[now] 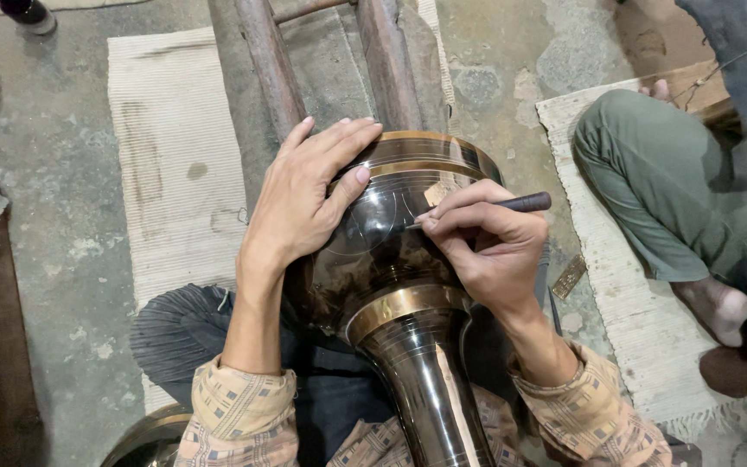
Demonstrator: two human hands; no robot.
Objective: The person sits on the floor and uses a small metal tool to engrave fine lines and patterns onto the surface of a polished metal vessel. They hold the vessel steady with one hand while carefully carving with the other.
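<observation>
— Closest to my eyes, what's that?

— Patterned sleeves, then the dark metal vase (395, 285) lying across my lap, its neck toward me and its brass-banded rim away.

— Your hands?

— My left hand (304, 203) lies open and flat on the vase's belly, fingers spread toward the rim. My right hand (490, 246) is pinched shut around a dark engraving tool (512, 205), tip touching the vase just right of my left thumb.

— Room around the vase?

— Beyond its rim, two wooden bars (330, 60) run away. Left of the vase lies a pale woven mat (166, 156) on bare concrete. Right of it, another person's bent leg (650, 190) rests on a second mat (624, 329), close by. I can't see into the vase's mouth.
</observation>
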